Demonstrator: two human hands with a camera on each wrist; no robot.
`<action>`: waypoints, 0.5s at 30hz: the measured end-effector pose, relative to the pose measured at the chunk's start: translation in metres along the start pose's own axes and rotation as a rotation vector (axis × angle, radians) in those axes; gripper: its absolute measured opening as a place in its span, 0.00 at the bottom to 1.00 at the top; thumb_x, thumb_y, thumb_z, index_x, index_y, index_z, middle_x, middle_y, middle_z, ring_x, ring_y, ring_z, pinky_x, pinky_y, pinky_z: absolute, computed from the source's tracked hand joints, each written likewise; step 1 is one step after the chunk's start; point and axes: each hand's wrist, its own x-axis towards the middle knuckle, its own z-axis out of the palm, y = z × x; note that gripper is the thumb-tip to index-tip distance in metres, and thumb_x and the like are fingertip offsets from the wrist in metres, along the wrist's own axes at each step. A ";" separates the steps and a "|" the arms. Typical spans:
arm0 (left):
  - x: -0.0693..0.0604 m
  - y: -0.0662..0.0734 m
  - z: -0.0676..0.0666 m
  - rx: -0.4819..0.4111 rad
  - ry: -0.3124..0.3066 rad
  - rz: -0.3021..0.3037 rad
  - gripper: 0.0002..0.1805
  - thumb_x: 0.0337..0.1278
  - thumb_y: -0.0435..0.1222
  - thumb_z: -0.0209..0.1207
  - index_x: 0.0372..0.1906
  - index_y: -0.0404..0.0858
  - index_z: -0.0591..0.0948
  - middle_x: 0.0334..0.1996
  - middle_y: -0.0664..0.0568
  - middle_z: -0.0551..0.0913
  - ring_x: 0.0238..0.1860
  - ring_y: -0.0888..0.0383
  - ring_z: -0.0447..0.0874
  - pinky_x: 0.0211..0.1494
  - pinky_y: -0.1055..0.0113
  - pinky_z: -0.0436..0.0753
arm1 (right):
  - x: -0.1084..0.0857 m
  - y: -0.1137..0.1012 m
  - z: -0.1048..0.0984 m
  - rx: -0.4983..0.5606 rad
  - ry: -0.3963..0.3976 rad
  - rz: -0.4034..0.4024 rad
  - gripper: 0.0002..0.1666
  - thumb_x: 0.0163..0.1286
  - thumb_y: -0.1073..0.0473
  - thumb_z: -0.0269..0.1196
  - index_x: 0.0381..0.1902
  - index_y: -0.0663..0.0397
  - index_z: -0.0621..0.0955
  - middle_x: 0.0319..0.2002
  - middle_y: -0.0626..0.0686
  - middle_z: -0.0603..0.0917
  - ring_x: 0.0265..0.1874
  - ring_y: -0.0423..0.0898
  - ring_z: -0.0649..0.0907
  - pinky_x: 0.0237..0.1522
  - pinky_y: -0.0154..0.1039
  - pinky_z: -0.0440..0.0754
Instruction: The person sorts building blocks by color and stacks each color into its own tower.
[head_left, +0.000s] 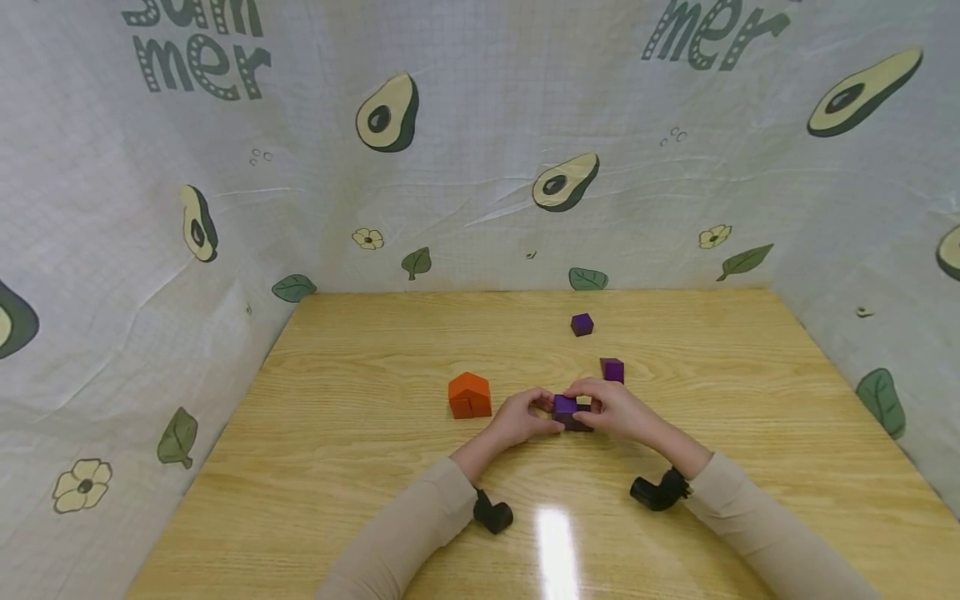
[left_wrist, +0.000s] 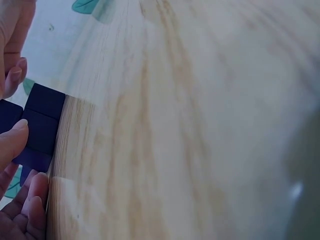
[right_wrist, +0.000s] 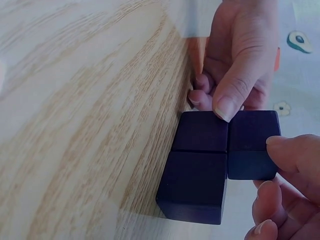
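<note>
Both hands meet at a small stack of purple cubes, two side by side below and one above the left one. The right hand pinches the upper cube between thumb and fingers. The left hand grips the stack's left side, its thumb at the seam of the upper cube and the lower left cube and its fingers behind. Beyond the left cube stands the lower right cube. In the left wrist view the upper cube is largely cut off by the frame edge.
A purple block lies just behind the right hand, and another purple block farther back. Left of the left hand stand orange blocks forming a pointed-top shape. The wooden table ends at a printed cloth.
</note>
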 end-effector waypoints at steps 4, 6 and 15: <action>-0.001 0.001 0.000 0.004 0.001 0.000 0.18 0.43 0.37 0.69 0.42 0.41 0.79 0.37 0.52 0.80 0.29 0.63 0.74 0.34 0.72 0.74 | 0.000 0.000 0.000 -0.004 -0.001 0.001 0.16 0.58 0.68 0.63 0.46 0.65 0.78 0.43 0.60 0.80 0.19 0.34 0.71 0.22 0.30 0.72; 0.000 0.001 0.000 0.005 0.003 -0.002 0.18 0.43 0.37 0.69 0.43 0.41 0.78 0.37 0.53 0.80 0.29 0.63 0.74 0.33 0.72 0.73 | 0.000 0.001 0.000 -0.011 -0.001 -0.002 0.16 0.58 0.68 0.63 0.46 0.64 0.78 0.43 0.60 0.80 0.19 0.34 0.70 0.22 0.30 0.72; -0.002 0.001 0.000 -0.027 0.007 -0.009 0.18 0.42 0.36 0.69 0.42 0.41 0.77 0.36 0.52 0.80 0.27 0.62 0.73 0.31 0.72 0.72 | 0.000 0.003 0.001 -0.021 -0.002 0.005 0.16 0.59 0.67 0.63 0.46 0.64 0.78 0.43 0.60 0.80 0.18 0.33 0.70 0.22 0.30 0.71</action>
